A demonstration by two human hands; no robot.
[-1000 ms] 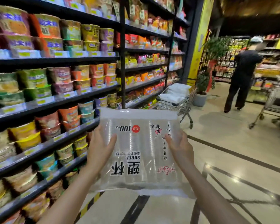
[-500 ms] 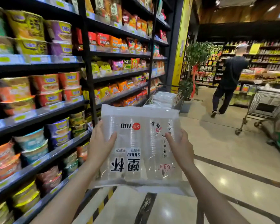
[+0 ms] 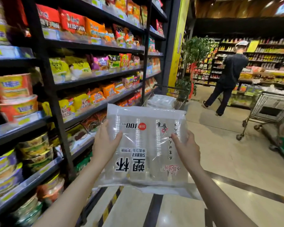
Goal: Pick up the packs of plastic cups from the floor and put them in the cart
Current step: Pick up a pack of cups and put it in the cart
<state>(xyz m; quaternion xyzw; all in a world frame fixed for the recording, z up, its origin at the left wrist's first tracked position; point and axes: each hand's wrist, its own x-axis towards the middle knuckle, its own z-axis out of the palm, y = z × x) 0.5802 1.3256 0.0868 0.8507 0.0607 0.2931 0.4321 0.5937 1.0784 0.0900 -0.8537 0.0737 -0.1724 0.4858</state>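
Supermarket aisle ahead; my left hand [image 3: 105, 145] and right hand [image 3: 188, 149] clasp the light, slippery, crinkly cup pack [image 3: 146, 145] by its sides, cart [image 3: 167, 99] just beyond.

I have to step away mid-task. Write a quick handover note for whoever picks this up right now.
Left hand and right hand grip opposite sides of one pack of plastic cups, carried at chest height.
The cart stands ahead in the aisle beside the shelves, with white packs already inside.
Done: this pack is picked up.
Left: reach the cart and put the pack in. The floor behind is out of view, so check there for more packs.
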